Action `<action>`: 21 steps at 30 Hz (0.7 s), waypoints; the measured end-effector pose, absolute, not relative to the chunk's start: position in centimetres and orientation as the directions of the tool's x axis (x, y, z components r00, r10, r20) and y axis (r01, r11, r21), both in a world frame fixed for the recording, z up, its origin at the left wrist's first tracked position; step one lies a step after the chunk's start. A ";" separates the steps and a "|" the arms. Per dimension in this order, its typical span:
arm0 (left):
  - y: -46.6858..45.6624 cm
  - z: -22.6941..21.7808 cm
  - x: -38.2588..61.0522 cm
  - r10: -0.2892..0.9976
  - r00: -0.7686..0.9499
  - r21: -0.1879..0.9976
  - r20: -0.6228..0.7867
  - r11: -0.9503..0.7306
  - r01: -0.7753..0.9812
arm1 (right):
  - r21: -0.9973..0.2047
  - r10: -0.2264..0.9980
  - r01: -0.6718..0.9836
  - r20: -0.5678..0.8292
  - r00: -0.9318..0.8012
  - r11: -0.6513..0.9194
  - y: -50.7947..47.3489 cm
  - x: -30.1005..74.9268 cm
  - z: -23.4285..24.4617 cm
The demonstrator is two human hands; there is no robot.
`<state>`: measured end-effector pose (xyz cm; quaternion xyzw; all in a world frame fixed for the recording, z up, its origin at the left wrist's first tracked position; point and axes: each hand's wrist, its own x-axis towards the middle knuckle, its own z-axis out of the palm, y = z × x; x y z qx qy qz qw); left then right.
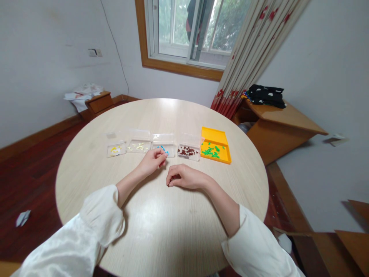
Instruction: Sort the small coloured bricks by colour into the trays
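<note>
On a round pale wood table [161, 227] stands a row of clear plastic boxes. One box holds yellow bits [115, 149], one holds pale cream bits [139, 146], one holds blue bits [163, 147] and one holds brown bits [188, 151]. An orange tray [215, 144] at the right end holds green bits. My left hand [152, 161] is pinched shut at the front edge of the blue-bit box; what it holds is too small to name. My right hand [184, 177] rests on the table, fingers curled in, just in front of the brown-bit box.
A window with a wooden frame [178, 68] is behind the table, with a red-patterned curtain [253, 50] at its right. A wooden desk [276, 123] with dark folded cloth stands to the right. A low wooden cabinet [96, 103] with papers sits at the left wall.
</note>
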<state>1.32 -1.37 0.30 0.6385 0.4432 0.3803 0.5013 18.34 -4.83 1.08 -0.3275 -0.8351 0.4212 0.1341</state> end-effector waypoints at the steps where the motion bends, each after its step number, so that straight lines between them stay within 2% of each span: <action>1: -1.4 0.3 1.3 0.947 0.319 0.978 0.038 -0.101 0.184 | -0.789 0.677 0.442 -0.046 -0.735 0.426 -4.8 18.4 1.1; 9: -1.3 0.1 1.3 0.953 0.303 0.980 0.021 -0.079 0.182 | -0.782 0.772 0.474 0.015 -0.636 0.405 -4.5 18.7 0.8; 15: -1.4 0.0 1.4 0.948 0.316 0.962 0.035 -0.117 0.246 | -0.743 0.816 0.511 0.081 -0.573 0.433 -4.2 19.0 0.8; 21: -1.6 0.2 1.4 0.920 0.392 0.952 0.003 -0.122 0.279 | -0.744 0.871 0.519 0.171 -0.460 0.420 -3.7 19.2 0.4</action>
